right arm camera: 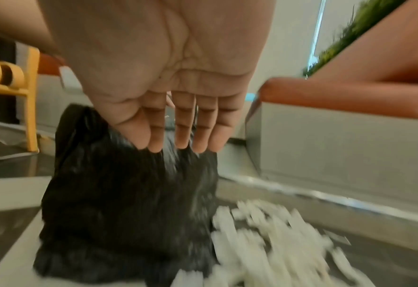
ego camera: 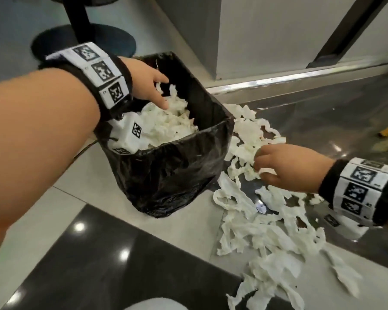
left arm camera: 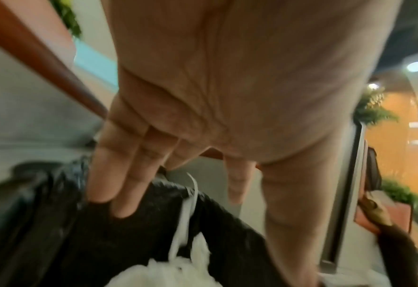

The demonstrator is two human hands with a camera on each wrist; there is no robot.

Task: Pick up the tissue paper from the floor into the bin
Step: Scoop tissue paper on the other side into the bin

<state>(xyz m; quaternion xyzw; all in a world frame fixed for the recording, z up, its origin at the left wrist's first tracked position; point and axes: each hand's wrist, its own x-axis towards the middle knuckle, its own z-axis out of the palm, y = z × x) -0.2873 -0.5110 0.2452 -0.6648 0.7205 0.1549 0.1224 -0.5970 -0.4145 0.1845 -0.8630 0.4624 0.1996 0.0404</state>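
Observation:
A bin lined with a black bag (ego camera: 177,175) stands on the floor, heaped with white tissue (ego camera: 166,124). My left hand (ego camera: 152,86) hovers over the bin's far side with its fingers spread and straight. A thin tissue strip (left arm camera: 188,209) dangles below the left hand (left arm camera: 134,174) against the liner (left arm camera: 104,242). Torn tissue paper (ego camera: 255,231) litters the floor right of the bin. My right hand (ego camera: 278,166) is low over that litter. In the right wrist view the right hand (right arm camera: 178,126) has straight fingers and an empty palm, with the bin (right arm camera: 129,203) ahead and blurred tissue (right arm camera: 264,242) beneath.
A black pedestal base (ego camera: 83,43) stands behind the bin to the left. A grey bench base with a metal kick strip (ego camera: 300,77) runs behind the litter. A yellow chair (right arm camera: 28,87) stands off to one side. The floor has glossy dark tiles (ego camera: 121,265) and pale ones.

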